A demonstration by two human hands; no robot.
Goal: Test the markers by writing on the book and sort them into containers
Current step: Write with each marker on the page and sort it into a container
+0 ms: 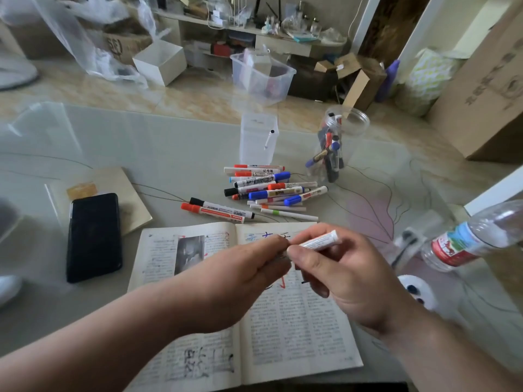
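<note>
A white marker [318, 241] is held over the open book [297, 321] by the curled fingers of the right hand [348, 275], and its other end is pinched by the left hand [243, 275].

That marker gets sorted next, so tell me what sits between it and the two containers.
The marker, gripped by the left hand and right hand above the book, has only the marker pile lying between it and the tub and jar. Above the pile, nothing visible blocks either open top.
</note>
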